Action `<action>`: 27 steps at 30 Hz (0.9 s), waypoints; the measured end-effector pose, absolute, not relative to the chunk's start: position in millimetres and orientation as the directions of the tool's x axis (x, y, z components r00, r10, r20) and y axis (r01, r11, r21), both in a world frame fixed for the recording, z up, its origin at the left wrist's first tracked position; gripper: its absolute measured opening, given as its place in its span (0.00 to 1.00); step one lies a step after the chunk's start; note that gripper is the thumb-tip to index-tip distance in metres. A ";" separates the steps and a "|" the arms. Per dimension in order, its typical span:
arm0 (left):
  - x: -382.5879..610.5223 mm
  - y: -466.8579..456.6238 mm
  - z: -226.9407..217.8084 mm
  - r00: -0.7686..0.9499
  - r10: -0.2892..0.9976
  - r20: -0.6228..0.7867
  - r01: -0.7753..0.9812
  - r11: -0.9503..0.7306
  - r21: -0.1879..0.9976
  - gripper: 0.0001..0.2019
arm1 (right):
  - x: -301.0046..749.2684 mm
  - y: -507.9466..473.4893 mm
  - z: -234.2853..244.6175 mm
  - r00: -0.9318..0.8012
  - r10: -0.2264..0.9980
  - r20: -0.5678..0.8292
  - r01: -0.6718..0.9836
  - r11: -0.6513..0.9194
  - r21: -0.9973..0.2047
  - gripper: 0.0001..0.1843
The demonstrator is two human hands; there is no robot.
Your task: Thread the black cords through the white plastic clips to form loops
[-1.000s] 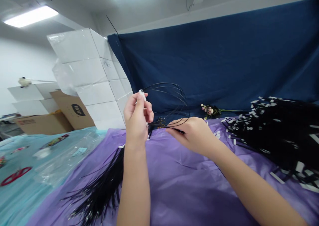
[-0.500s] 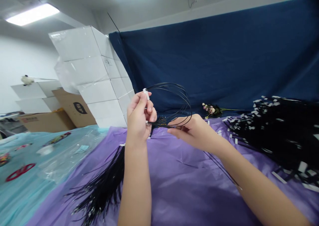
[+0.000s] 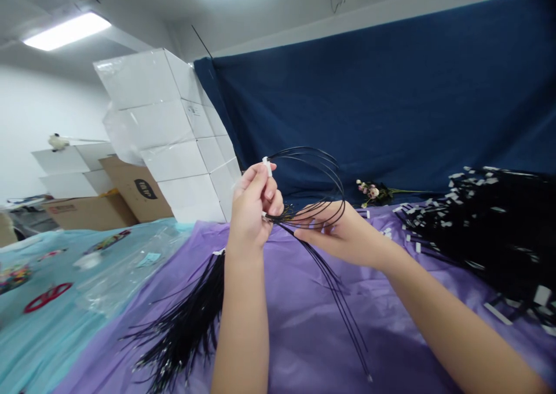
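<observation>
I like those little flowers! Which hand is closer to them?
Right. The right hand, pinching black cords, is in front of the flowers; the left hand is farther left.

Two bare arms belong to the person, uncovered all the way from the lower edge of the view to the fingertips. The left forearm (image 3: pixel 241 324) is slim and straight-sided, narrowing a little at the wrist below the left grip (image 3: pixel 254 208), whose fingers (image 3: pixel 273 200) are slender, with short, plain, rounded nails that catch a pale sheen. The right forearm (image 3: pixel 447 318) looks broader close to the camera and tapers toward the right grip (image 3: pixel 343 237), which shows a smooth back and faint knuckle ridges.
</observation>
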State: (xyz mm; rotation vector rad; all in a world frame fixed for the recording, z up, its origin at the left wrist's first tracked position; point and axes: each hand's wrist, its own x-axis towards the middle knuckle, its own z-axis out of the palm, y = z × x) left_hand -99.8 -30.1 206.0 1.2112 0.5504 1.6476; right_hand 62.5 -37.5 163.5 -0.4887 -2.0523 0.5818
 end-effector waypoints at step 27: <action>-82.8 -35.4 205.9 0.059 0.898 0.436 -0.469 -0.360 0.806 0.09 | 56.4 -42.1 160.0 -0.548 0.459 0.699 -0.061 0.812 -0.581 0.08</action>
